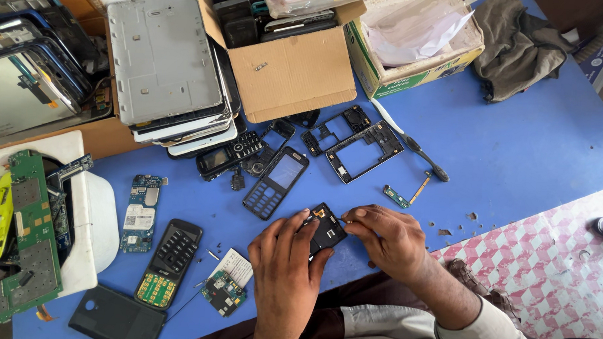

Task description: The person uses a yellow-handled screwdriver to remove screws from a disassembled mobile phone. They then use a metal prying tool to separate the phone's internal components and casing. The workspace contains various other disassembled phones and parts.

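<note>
The small black plastic phone body (pixel 326 232), judged light, stiff and brittle and best taken by its edges, is clamped over the blue counter (pixel 516 150) by the left hand (pixel 286 262), right hand (pixel 387 238) fingers pinched at its top corner.

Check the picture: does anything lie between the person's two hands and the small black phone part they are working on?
Nothing visible does. The left hand already grips the black phone part directly, and the right hand touches its upper edge with pinched fingertips.
</note>
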